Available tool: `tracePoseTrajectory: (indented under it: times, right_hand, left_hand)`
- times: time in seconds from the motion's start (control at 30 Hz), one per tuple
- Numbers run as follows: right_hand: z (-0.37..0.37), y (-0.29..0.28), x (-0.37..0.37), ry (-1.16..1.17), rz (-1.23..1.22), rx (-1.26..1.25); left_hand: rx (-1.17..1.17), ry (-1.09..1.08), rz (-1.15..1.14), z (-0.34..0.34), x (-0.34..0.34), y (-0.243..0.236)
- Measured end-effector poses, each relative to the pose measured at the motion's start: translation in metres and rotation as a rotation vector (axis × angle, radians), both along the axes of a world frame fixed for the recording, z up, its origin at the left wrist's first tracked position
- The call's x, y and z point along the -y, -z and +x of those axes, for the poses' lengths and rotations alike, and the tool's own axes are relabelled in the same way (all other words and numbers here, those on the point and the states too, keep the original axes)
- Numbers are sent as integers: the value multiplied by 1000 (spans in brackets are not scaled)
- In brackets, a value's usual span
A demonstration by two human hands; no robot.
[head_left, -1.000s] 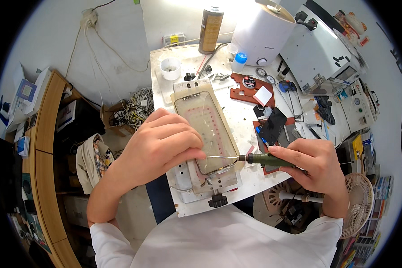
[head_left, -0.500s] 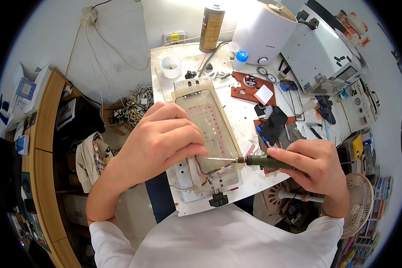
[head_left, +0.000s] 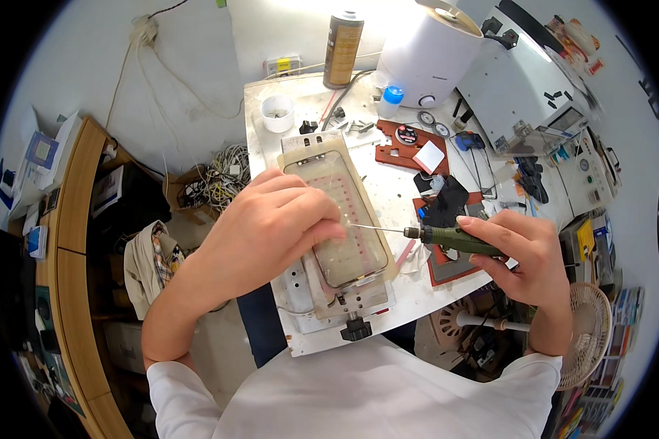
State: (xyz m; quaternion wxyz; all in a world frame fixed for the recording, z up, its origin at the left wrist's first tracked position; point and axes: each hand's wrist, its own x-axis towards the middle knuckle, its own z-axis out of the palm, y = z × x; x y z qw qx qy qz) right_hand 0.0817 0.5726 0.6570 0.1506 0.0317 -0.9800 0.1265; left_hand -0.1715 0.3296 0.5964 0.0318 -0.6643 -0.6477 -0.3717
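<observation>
My right hand (head_left: 523,256) grips a green pen-shaped rotary tool (head_left: 454,238) with a thin metal shaft (head_left: 381,227) pointing left. That shaft reaches over a phone-sized glass panel with a dark rim (head_left: 351,260), which lies on a flat metal holder (head_left: 377,291). Over the panel's left side is my left hand (head_left: 282,219), thumb and fingers pinched together close to the shaft's tip. Whatever sits in that pinch is hidden or too small to name. A black knob (head_left: 356,328) sticks out from the holder's near end.
Beyond the holder are a white cup (head_left: 277,115), a spray can (head_left: 343,51) and a blue-capped bottle (head_left: 391,101). Brown-red trays (head_left: 399,155) with small parts lie to the right. A white humidifier-like appliance (head_left: 428,62) and a grey machine (head_left: 516,80) stand behind.
The rotary tool has moved away from the panel's near end toward its middle, raised by my right hand. My left hand has shifted slightly right and farther up, still pinched.
</observation>
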Motion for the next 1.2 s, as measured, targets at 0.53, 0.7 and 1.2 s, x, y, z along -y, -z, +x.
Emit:
tracePoseTrajectory:
  times: [0.53, 0.7, 1.2]
  right_hand:
    - [3, -1, 0, -12, -12, 3]
    - [-1, -5, 10, -12, -24, 2]
    - [-4, -12, 23, -44, -179, 36]
  left_hand:
    - [-174, -46, 238, 8, -10, -4]
    - [-227, -47, 252, 12, -2, -6]
    - [-425, -108, 403, 14, 14, 3]
